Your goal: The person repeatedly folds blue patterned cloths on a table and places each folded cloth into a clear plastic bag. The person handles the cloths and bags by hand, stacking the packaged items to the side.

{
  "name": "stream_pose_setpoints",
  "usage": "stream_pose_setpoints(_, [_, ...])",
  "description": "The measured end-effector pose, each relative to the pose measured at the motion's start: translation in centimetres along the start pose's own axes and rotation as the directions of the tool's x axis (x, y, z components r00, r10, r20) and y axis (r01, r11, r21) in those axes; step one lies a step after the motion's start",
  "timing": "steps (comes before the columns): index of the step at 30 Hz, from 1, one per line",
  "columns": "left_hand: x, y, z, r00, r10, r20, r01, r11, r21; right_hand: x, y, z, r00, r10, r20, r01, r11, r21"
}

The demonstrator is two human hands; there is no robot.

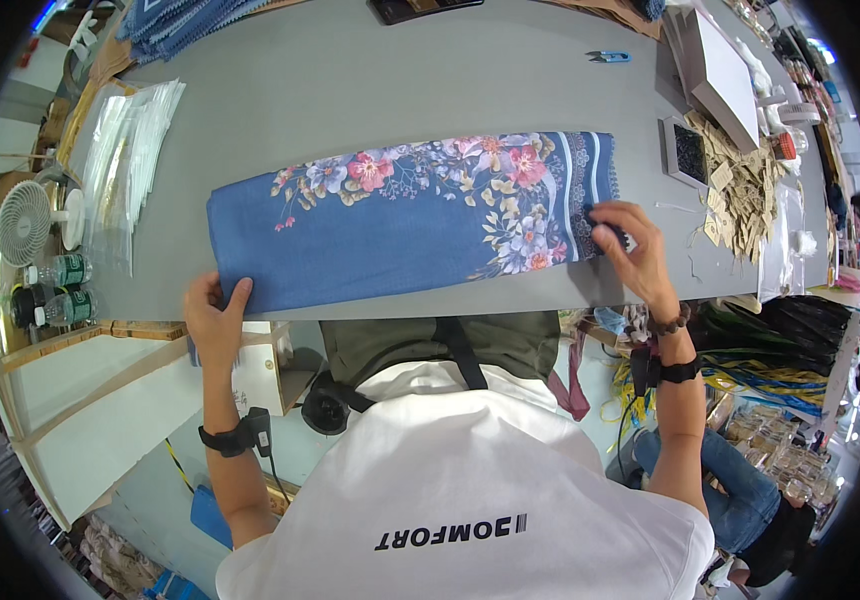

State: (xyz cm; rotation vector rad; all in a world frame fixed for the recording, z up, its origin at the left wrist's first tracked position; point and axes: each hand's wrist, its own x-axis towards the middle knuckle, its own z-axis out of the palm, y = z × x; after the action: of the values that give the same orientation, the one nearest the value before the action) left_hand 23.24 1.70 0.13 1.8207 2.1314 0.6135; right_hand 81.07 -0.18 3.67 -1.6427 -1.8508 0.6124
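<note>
A folded blue scarf [370,235] lies lengthwise along the near edge of the grey table. Pink and pale blue flowers run along its far side, and its right end carries white stripes, a lace-like border and a fringe. At the scarf's near left corner, my left hand [216,312] grips the cloth between thumb and fingers. Over at the fringed right end, my right hand [635,250] has its fingers curled around the near right corner. Part of that corner is hidden beneath the fingers.
Clear plastic sleeves [135,165] lie left, near a white fan [26,222] and bottles [70,307]. At the right are a heap of tan tags [735,190], a small dark-filled box [686,152] and a white box [720,80]. Blue thread snips [610,57] and folded blue cloths [175,30] sit farther back.
</note>
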Motion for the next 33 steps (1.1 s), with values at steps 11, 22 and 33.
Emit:
stream_pose_setpoints(11, [2.6,18.9,5.0,0.936,0.345,-0.071,-0.326,0.772,-0.546,1.4,2.8,3.1,0.938,0.172,-0.299,-0.305,0.821,-0.483])
stream_pose_setpoints(22, [1.0,23.6,10.7,0.668,0.665,0.334,-0.331,0.668,-0.667,1.9,2.8,2.9,0.970,0.131,-0.206,-0.213,0.863,-0.457])
stream_pose_setpoints(33, [1.3,24.2,13.5,0.620,0.785,0.022,-0.742,0.595,-0.309,2.4,2.0,3.1,0.948,0.256,-0.188,-0.299,0.920,-0.254])
